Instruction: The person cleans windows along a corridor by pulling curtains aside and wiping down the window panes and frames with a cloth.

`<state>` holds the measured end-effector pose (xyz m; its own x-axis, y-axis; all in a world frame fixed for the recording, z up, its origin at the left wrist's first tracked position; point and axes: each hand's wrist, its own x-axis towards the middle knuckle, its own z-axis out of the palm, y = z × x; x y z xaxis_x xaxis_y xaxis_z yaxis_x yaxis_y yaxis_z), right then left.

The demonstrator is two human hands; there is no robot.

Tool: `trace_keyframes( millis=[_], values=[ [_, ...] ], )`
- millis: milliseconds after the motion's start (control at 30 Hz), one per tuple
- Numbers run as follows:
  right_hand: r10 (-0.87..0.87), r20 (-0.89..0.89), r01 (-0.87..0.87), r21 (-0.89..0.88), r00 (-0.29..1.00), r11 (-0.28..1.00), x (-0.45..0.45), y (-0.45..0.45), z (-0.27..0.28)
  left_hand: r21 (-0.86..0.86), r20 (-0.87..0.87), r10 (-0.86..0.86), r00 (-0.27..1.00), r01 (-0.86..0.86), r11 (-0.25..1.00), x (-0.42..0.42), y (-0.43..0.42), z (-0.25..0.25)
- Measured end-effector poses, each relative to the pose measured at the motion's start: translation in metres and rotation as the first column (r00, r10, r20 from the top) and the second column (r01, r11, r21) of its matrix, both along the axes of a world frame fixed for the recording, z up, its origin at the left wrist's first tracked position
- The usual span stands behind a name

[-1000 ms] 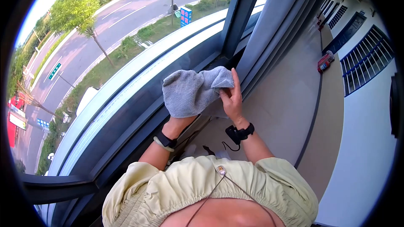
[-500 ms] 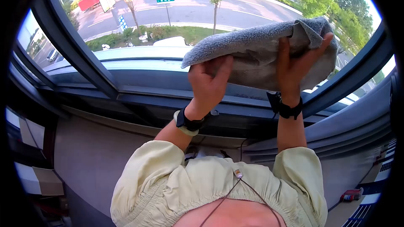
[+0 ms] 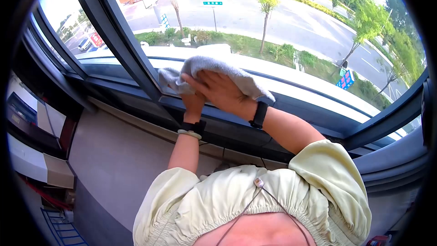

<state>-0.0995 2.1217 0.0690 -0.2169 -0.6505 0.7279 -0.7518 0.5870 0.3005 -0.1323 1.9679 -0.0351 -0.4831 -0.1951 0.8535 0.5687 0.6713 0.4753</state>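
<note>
A grey cloth (image 3: 211,65) lies against the window glass, near the dark upright frame bar (image 3: 116,32). My right hand (image 3: 223,92) is laid on the cloth, palm toward the glass, with its fingers stretched out to the left. Close beside it, my left hand (image 3: 194,102) reaches up to the cloth's lower edge; its fingers are mostly hidden behind the right hand and the cloth. Both wrists wear black bands.
The dark lower window frame (image 3: 291,123) runs below my hands. At the right hangs a grey curtain (image 3: 396,155). Boxes (image 3: 57,171) and a blue rack (image 3: 63,228) stand at the lower left. Outside are a road, trees and a red truck.
The view has turned left along the window. The cloth, earlier held up between both hands, is now against the glass near the upright bar, with my right hand flat on it beside my left.
</note>
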Motion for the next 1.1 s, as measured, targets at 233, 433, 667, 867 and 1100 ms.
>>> trace_keyframes(
  millis=[233,433,667,867,1100],
  values=[
    [0.268,0.453,-0.261,-0.079,0.85,0.962,0.013,0.02,0.007,-0.084,0.197,0.112,0.974,-0.097,0.992,0.013,-0.046,0.028],
    [-0.102,-0.134,0.069,-0.233,0.986,0.97,-0.016,0.064,0.189,-0.204,-0.403,-0.169,0.899,0.092,0.975,-0.034,-0.023,0.296],
    [-0.47,-0.384,0.35,-0.341,0.795,0.872,0.033,0.145,0.201,-0.355,-0.704,0.003,0.71,-0.355,0.865,-0.02,0.073,0.305],
    [-0.429,0.128,0.441,-0.086,0.894,0.894,0.082,0.192,0.019,-0.633,-0.148,0.021,0.989,-0.111,0.766,0.036,0.112,0.087],
    [-0.329,0.282,0.308,0.116,0.901,0.944,0.098,0.258,-0.061,-0.8,0.009,-0.083,0.997,0.056,0.597,0.052,0.137,0.044]
  ],
)
